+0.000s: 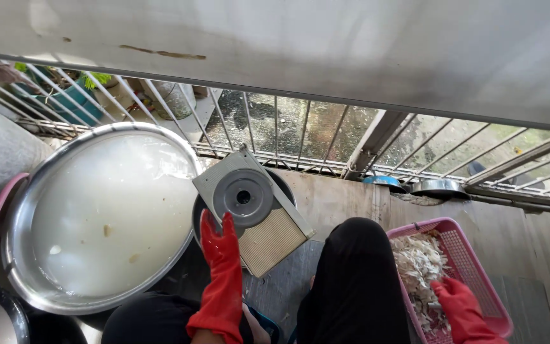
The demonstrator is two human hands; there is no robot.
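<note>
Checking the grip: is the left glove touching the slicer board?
Touching. The head view shows the left glove with fingertips pressed on the slicer board's near edge, no gap.

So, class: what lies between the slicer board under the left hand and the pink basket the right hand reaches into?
In the head view, the person's black-clad knee lies between slicer board and pink basket.

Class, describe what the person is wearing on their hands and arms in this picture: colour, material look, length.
Both hands wear matching bright red gloves with a smooth, rubbery look. The left hand has a long cuff running well up the forearm, widening toward its open end. The right hand has the same glove, its cuff cut off by the picture's edge. No markings show on either, and no sleeves are visible.
</note>
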